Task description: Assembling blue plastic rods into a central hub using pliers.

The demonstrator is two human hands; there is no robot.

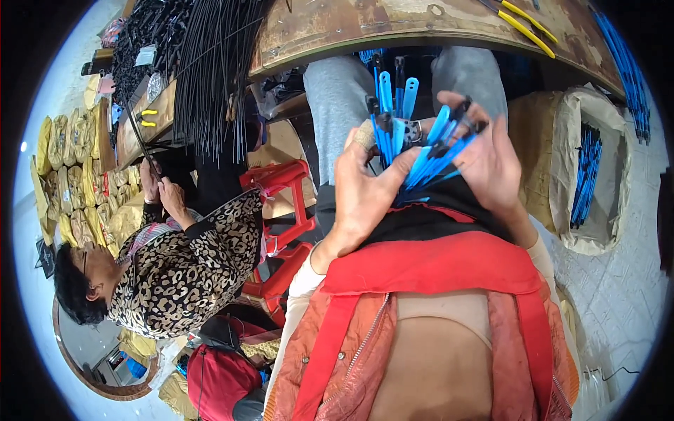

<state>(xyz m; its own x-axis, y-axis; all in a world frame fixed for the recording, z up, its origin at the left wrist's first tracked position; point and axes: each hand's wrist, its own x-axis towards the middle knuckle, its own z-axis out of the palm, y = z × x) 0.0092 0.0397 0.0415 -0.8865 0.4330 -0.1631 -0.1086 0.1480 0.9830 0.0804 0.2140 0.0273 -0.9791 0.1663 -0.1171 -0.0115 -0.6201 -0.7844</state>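
Note:
My left hand (365, 179) is closed around a bundle of slim blue strips (388, 140) with black ends, held above my lap. A tan wrap covers one of its fingertips. Several strips in the bundle have light-blue flat ends with a hole. Close by on the right, my right hand (495, 161) is beside more blue strips (439, 158) that fan out to the right. Its fingers are smeared by motion and partly covered by the strips, so their grip is unclear. The lower ends of the bundle lie against my dark clothing and red apron (435, 263).
A worn wooden table (421, 28) holds yellow-handled pliers (523, 24). Blue strips (625, 70) overhang its right end. To the right stands a paper-lined box (604, 235) with black-tipped blue strips. At left, a co-worker (189, 259) handles a dark rod beside red stools (288, 203) and black rods (210, 84).

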